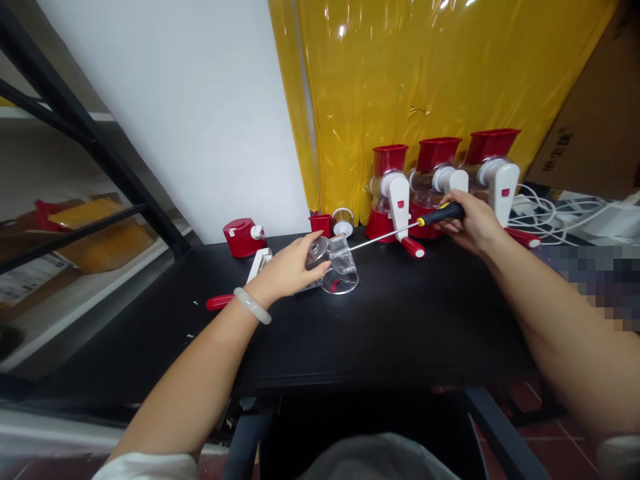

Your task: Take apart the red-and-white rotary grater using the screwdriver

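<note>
A long screwdriver [385,236] with a black and yellow handle is gripped in my right hand [470,223]. Its shaft slants down to the left, and the tip meets a clear plastic grater body [344,263] on the table. My left hand [295,263] is wrapped around that clear body, thumb and fingers on either side of it. Partly behind my left wrist lies a white crank with a red handle [220,302]. Beyond the body are a small red part [321,223] and a metal grater drum [343,222] with a white end.
Three red and white rotary graters [393,197] stand at the back right of the black table [400,327]. A red base [244,237] sits back left. White cables [537,217] lie on the right; a metal-framed shelf [100,153] rises at left.
</note>
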Demonstrator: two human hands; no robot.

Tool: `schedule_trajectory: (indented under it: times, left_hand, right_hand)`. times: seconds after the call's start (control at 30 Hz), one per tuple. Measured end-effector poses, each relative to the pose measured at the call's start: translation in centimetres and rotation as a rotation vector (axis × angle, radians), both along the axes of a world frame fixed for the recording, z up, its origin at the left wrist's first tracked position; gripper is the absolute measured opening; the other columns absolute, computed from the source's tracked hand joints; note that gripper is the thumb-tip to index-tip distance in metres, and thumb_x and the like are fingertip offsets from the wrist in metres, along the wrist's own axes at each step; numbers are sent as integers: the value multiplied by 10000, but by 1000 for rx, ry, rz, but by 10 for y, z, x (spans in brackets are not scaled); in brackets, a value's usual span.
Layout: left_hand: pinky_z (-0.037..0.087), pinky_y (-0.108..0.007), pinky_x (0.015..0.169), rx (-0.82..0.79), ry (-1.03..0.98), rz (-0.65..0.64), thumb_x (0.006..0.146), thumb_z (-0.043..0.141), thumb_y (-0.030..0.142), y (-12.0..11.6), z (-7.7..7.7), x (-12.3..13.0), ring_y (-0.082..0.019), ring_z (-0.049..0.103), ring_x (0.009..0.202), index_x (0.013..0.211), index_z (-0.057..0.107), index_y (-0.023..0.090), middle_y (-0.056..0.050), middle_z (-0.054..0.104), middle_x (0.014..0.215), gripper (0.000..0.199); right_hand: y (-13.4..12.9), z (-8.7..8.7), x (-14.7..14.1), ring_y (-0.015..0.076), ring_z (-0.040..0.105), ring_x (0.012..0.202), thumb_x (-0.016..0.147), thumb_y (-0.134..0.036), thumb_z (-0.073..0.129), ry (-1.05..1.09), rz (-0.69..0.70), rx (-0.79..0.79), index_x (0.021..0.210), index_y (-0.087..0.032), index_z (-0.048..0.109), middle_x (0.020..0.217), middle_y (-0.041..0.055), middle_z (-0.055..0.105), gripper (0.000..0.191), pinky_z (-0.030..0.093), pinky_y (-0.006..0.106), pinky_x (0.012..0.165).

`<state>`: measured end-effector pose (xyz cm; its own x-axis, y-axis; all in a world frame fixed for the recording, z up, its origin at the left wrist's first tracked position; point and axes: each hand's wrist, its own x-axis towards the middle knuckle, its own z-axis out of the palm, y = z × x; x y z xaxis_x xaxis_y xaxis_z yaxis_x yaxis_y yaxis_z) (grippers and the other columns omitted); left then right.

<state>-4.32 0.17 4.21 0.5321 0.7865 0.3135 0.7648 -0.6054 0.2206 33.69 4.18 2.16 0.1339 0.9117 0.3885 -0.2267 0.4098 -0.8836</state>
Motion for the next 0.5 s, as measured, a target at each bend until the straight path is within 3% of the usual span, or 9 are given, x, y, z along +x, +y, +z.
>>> schedule_trajectory:
  times: [0.13, 0.27, 0.4, 0.5]
  left_hand:
    - [508, -454, 992, -7, -8, 2, 933, 510, 555, 0, 1, 0, -313, 612, 1192, 1521, 349, 162, -160, 578, 1406, 726]
    - [504, -457, 998, -3, -4, -1, 932, 513, 549, -1, 1, 1, -317, 601, 1209, 1517, 351, 159, -164, 572, 1414, 722]
    - [503, -459, 999, 4, -5, 2, 927, 522, 544, 0, 0, 1, -316, 603, 1205, 1515, 354, 164, -162, 567, 1420, 720]
    - [500, -461, 1004, 7, -7, -5, 928, 522, 549, 0, 0, 1, -314, 602, 1206, 1515, 355, 165, -160, 567, 1420, 721]
  right_hand:
    - [-3, 3, -1, 92, 421, 422, 737, -265, 702, 102, -12, -33, 741, -230, 597, 488, -58, 477, 110, 491, 247, 493]
    - [-4, 4, -2, 126, 553, 527, 638, -212, 714, 167, 3, -51, 755, -237, 597, 658, -40, 586, 167, 519, 278, 501]
    - [-1, 3, -2, 128, 529, 480, 723, -426, 723, 147, -2, -2, 716, -219, 613, 584, -16, 568, 234, 458, 261, 447]
    - [0, 2, -2, 111, 386, 364, 825, -630, 612, 84, 1, 18, 705, -223, 620, 391, -37, 403, 425, 391, 247, 400]
